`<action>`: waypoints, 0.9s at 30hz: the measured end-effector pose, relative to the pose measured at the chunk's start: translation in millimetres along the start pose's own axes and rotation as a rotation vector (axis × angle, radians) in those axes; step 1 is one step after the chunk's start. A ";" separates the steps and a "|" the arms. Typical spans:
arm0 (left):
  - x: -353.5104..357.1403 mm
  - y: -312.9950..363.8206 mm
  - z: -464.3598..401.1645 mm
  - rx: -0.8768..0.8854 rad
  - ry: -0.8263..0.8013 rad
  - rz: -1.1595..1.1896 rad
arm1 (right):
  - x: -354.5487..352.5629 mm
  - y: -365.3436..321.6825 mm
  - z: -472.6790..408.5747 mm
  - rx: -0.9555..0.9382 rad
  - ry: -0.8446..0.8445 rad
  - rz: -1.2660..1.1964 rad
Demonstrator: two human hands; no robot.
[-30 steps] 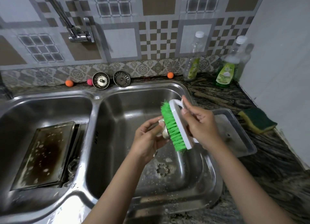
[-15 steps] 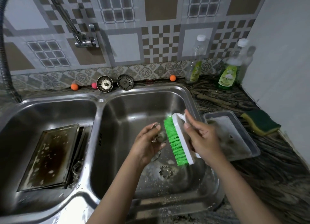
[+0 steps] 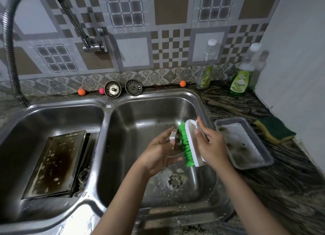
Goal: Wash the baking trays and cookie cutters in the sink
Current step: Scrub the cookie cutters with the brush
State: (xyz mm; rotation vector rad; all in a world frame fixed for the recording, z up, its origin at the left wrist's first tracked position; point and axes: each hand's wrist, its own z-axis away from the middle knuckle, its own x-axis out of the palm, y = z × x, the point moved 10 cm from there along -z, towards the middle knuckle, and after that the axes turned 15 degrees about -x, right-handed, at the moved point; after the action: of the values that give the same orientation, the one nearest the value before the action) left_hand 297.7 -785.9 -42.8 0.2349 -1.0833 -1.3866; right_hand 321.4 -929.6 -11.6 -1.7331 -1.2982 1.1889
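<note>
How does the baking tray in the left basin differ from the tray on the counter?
The baking tray in the left basin leans tilted, with a dark brown stain and suds; the counter tray lies flat beside the sink, pale grey with dark smudges. The baking tray looks larger. Both are rectangular, soiled and untouched by either hand.

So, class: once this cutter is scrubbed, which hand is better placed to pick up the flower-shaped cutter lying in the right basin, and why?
Probably the left hand. It pinches only a small cookie cutter, easily set down, and hovers almost above the flower-shaped cutter. The right hand grips the scrubbing brush.
</note>
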 end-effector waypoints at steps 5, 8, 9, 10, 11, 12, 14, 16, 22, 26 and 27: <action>-5.2 6.3 0.5 0.067 0.086 -0.108 | 0.9 -0.2 -2.1 0.003 -0.014 -0.035; -12.0 8.1 0.6 0.095 0.138 -0.134 | -7.5 -8.0 -6.4 -0.003 0.045 -0.096; -13.6 8.2 0.5 0.100 0.146 -0.135 | -10.5 -11.5 -8.8 -0.005 0.077 -0.133; -13.3 8.4 0.1 0.107 0.144 -0.136 | -11.8 -14.7 -10.4 -0.003 0.098 -0.175; -11.8 9.1 -0.4 0.121 0.135 -0.132 | -10.1 -16.7 -11.5 0.002 0.101 -0.212; -9.9 11.1 -0.3 0.148 0.125 -0.117 | -5.7 -17.4 -11.8 0.012 0.082 -0.232; -10.1 19.1 2.3 0.221 0.119 -0.056 | 5.1 -16.9 -9.6 0.030 0.032 -0.237; -14.8 26.6 5.4 0.267 0.125 0.009 | 11.3 -18.8 -4.9 0.013 -0.001 -0.214; -42.5 27.9 3.2 0.222 0.195 0.129 | 14.3 -20.5 0.8 0.028 -0.082 -0.253; -23.1 20.6 -2.0 0.212 0.153 0.047 | 6.4 -21.7 -25.7 0.010 0.012 -0.218; -20.8 23.3 -1.9 0.235 0.150 0.057 | 11.4 -25.7 -27.1 -0.005 0.011 -0.205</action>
State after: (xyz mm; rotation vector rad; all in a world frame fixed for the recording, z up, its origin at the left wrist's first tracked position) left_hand 318.5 -763.1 -37.3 0.4676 -1.1183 -1.1707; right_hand 338.5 -910.8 18.1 -1.5656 -1.4347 1.0582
